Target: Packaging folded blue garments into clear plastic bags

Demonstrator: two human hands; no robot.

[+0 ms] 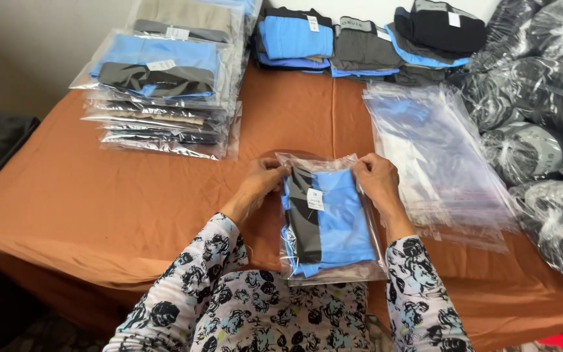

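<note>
A clear plastic bag [330,221] holds 2 folded garments, blue and black; left hand [260,181] and right hand [377,179] fingers pinch its far corners.

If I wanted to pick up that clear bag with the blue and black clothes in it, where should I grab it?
Probably by the far open end of the clear bag, from both sides, as the left hand and right hand hold it now. It lies flat on the orange tablecloth, and the loose plastic past the folded garments gives something to pinch.

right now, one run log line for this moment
left hand and right hand: grip clear bag top | contents: blue and black garments | on: orange table
</note>
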